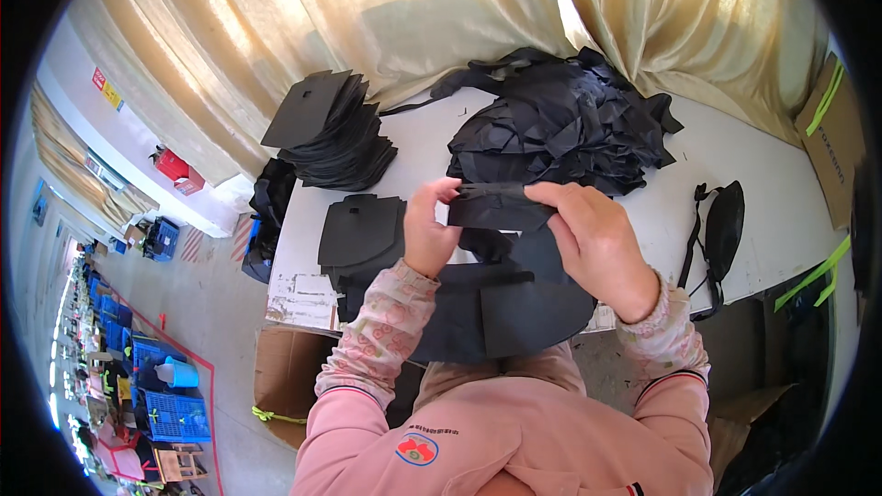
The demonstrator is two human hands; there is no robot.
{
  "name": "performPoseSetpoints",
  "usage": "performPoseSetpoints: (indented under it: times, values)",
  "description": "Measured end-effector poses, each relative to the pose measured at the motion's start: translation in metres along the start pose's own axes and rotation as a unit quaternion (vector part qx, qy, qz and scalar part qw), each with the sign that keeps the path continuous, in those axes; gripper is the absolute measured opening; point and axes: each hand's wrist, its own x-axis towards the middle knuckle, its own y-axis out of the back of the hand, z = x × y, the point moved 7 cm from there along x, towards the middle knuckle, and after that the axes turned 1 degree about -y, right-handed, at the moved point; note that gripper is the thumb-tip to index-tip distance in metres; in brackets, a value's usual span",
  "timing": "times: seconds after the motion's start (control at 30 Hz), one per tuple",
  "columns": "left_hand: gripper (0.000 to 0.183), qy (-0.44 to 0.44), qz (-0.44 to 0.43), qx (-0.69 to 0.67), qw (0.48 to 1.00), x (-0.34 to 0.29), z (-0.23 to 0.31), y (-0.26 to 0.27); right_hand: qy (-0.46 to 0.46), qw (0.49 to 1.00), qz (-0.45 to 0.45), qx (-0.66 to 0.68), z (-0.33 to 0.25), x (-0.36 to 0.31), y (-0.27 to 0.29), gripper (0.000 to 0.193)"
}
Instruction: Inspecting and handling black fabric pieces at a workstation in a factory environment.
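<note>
Between my two hands a folded strip of black fabric [496, 210] is held up over the front of the table. My left hand [430, 230] pinches its left end, and my right hand [595, 243] grips the right end between thumb and fingers. Below them a large black panel [487, 320] with a rounded edge lies over the table's front edge and toward my lap. Left of my left hand sits a low pile of black flat panels [360, 234]. Behind the strip rises a big loose heap of black fabric pieces [565, 124].
A tall, leaning stack of black panels [335, 133] stands at the white table's [418, 142] back left. On the right lies a black pouch with a strap [724, 231]. Cardboard boxes [289, 372] flank me below. Beige curtains [413, 18] hang behind the table.
</note>
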Motion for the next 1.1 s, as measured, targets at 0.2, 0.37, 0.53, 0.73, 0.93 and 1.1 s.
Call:
performPoseSetpoints:
  times: [0.2, 0.37, 0.53, 0.73, 0.93, 1.1]
  values:
    - [0.049, -0.062, -0.012, 0.169, 0.984, 0.003, -0.016, 0.019, -0.078, 0.989, -0.125, 0.026, 0.017, -0.023, -0.015, 0.022]
    - [0.063, -0.022, -0.193, -0.041, 0.980, -0.029, 0.015, -0.027, -0.135, 0.969, -0.156, 0.139, 0.021, -0.029, -0.037, 0.020]
    - [0.047, -0.007, -0.108, 0.001, 0.994, -0.054, -0.006, -0.036, -0.139, 0.942, -0.174, 0.253, 0.024, -0.041, -0.059, 0.023]
    - [0.033, -0.020, -0.020, 0.115, 0.993, -0.050, -0.048, 0.026, -0.169, 0.886, -0.329, 0.280, 0.028, -0.065, -0.046, 0.026]
    - [0.040, 0.076, -0.107, 0.105, 0.986, -0.078, -0.083, 0.110, -0.169, 0.821, -0.397, 0.374, 0.028, -0.103, -0.030, 0.028]
    - [0.025, 0.304, -0.371, 0.060, 0.876, -0.109, -0.083, 0.165, -0.308, 0.715, -0.452, 0.436, 0.043, -0.127, -0.018, 0.025]
